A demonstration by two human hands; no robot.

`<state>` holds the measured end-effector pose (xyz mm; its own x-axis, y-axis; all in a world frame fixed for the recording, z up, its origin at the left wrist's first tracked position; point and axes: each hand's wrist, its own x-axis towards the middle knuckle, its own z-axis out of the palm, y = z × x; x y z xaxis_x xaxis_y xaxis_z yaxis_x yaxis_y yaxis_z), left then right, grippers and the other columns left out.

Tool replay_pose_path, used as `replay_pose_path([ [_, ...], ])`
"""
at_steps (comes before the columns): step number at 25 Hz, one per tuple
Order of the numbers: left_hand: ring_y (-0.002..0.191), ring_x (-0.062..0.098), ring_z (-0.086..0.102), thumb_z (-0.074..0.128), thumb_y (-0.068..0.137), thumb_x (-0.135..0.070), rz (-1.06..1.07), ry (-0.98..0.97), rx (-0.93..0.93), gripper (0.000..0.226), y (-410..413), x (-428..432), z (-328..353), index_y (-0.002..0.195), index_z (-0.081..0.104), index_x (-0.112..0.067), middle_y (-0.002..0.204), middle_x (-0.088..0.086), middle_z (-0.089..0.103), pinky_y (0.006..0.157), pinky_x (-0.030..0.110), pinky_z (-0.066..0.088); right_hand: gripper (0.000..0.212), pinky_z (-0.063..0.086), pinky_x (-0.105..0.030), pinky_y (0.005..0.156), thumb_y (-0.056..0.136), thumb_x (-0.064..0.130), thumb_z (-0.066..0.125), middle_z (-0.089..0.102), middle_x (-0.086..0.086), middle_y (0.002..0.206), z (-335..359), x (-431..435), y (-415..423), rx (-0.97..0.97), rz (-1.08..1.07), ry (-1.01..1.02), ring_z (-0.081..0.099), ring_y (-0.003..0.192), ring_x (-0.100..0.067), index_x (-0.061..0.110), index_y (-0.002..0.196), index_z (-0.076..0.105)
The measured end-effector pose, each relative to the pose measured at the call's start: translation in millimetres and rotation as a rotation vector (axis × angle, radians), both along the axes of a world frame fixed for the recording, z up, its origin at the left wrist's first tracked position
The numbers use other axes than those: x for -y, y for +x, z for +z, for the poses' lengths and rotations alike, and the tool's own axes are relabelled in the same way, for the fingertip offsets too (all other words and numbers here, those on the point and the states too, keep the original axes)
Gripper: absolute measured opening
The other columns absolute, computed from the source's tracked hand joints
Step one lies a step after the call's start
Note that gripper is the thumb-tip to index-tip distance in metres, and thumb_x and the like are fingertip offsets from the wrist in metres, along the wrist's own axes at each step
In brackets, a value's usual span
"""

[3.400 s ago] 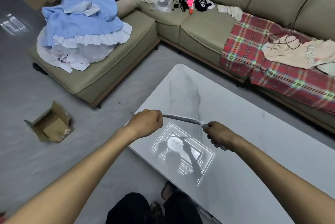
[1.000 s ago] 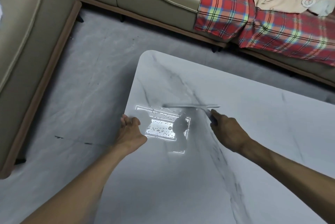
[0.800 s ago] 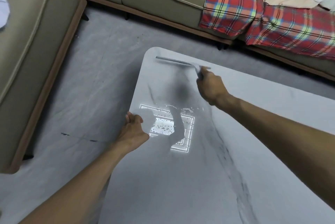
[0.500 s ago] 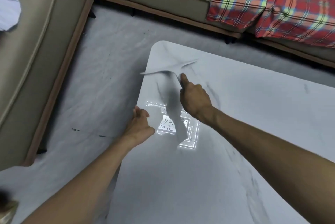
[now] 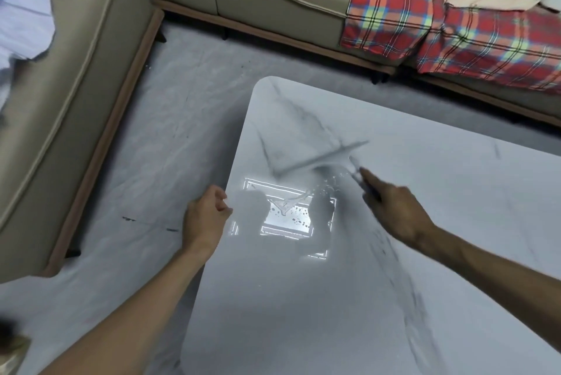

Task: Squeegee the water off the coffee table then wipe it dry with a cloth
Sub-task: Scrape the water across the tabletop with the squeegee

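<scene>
In the head view, your right hand [image 5: 394,210] holds the handle of the squeegee [image 5: 318,159], with 1 finger pointing along it. The squeegee is on the coffee table [image 5: 455,192], near the far left corner. It lies just ahead of your right hand and a bit to the left. Its long blade runs from low left to high right. It looks blurry, so you cannot tell if the blade touches the top.

Water drops [image 5: 291,210] shine in the bright spot, between the blade and you. They sit closer to your left hand [image 5: 206,217], which curls on the table's left edge and holds nothing else.

You may need to pull the blade toward the left edge to push the drops off. No cup, bowl or bucket shows, and no cloth for wiping shows either
</scene>
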<state>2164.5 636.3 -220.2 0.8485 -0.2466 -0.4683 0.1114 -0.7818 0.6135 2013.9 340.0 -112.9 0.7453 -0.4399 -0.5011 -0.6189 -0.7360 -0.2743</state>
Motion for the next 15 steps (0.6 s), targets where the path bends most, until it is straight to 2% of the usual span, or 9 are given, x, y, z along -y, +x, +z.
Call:
replay_pose_path([
  [2,0.072,0.015,0.064,0.075,0.078,-0.011,0.029,-0.012,-0.002,0.017,1.7,-7.5,1.8,0.079,0.06,-0.019,0.072,-0.008,0.063,0.059,0.02,0.047,0.035,0.049,-0.044,0.078,0.098,0.02,0.044,0.066,-0.025,0.109,-9.7,-1.8,55.6,0.094,-0.053,-0.01,0.06,0.095,-0.045,0.017,0.133,0.045],
  [4,0.071,0.016,0.066,0.071,0.082,-0.009,0.044,-0.021,-0.017,0.014,0.4,-15.0,0.4,0.077,0.06,-0.017,0.073,-0.004,0.065,0.062,0.024,0.05,0.026,0.046,-0.041,0.072,0.098,0.02,0.04,0.063,-0.025,0.111,-23.5,-10.0,115.4,0.103,-0.137,0.014,0.055,0.088,-0.042,0.01,0.122,0.045],
  [7,0.08,0.02,0.066,0.051,0.088,-0.006,0.048,0.01,-0.054,0.015,-4.8,-25.3,-2.7,0.093,0.057,-0.019,0.088,0.0,0.068,0.07,0.028,0.052,0.03,0.047,-0.044,0.071,0.098,0.021,0.038,0.06,-0.023,0.114,-46.1,-39.3,162.4,0.102,-0.19,0.045,0.054,0.091,-0.041,0.01,0.125,0.043],
  [10,0.086,0.019,0.057,0.05,0.084,-0.002,0.031,0.002,-0.231,0.036,-13.2,-26.3,-5.4,0.116,0.046,-0.018,0.099,-0.009,0.055,0.076,0.031,0.048,0.04,0.037,-0.038,0.066,0.096,0.019,0.037,0.063,-0.021,0.107,-61.4,-72.8,137.7,0.097,-0.034,-0.005,0.055,0.093,-0.041,0.018,0.136,0.036],
  [12,0.079,0.013,0.055,0.049,0.081,0.002,0.074,-0.045,-0.359,0.04,-20.7,-25.8,-5.4,0.113,0.042,-0.021,0.094,-0.013,0.051,0.076,0.035,0.048,0.049,0.037,-0.035,0.064,0.096,0.023,0.036,0.066,-0.017,0.098,-62.1,-87.3,95.0,0.088,0.106,-0.001,0.058,0.086,-0.04,0.031,0.144,0.029],
  [15,0.077,0.005,0.052,0.047,0.078,0.004,0.134,-0.076,-0.423,0.044,-23.2,-26.2,-6.5,0.111,0.041,-0.024,0.102,-0.009,0.053,0.07,0.029,0.047,0.051,0.044,-0.037,0.063,0.098,0.036,0.031,0.066,-0.006,0.095,-55.1,-84.0,20.9,0.016,0.298,-0.004,0.062,0.084,-0.037,0.045,0.147,0.018],
])
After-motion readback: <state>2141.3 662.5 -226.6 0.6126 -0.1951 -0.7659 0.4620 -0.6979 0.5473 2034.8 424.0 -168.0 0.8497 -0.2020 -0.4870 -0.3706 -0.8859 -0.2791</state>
